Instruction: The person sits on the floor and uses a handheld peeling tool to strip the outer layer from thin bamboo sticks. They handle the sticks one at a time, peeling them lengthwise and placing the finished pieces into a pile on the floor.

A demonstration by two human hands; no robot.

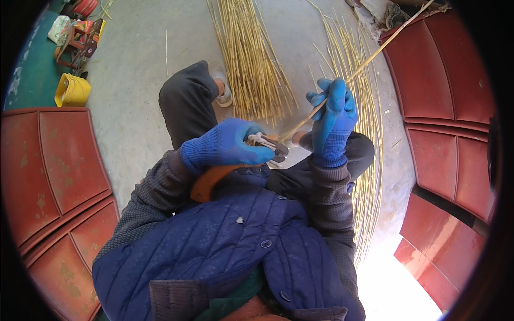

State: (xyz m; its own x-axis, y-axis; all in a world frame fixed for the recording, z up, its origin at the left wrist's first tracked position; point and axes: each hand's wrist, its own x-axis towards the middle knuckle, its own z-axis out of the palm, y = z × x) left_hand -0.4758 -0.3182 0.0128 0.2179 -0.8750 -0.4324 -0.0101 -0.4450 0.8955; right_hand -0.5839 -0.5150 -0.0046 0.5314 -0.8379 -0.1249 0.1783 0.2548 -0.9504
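Note:
My left hand (pixel 230 143), in a blue work glove, is closed around a small dark metal hand tool (pixel 277 148) with a pale strip along it. The tool's exact kind is unclear. Beneath that hand curves an orange piece (pixel 206 184); whether it joins the tool is hidden. My right hand (pixel 334 120), gloved too, grips a long thin straw-coloured stalk (pixel 369 60) between its fingers. The stalk slants from the upper right down to the tool's head, and its lower end blurs there. Both hands are above my bent legs.
A bundle of straw-coloured stalks (pixel 249 64) lies on the concrete floor ahead. Another spread of stalks (pixel 369 176) runs along my right side. Red panelled doors or cabinets (pixel 53 166) flank the left, with more red panels (pixel 436 69) at right. A yellow bucket (pixel 74 91) stands at far left.

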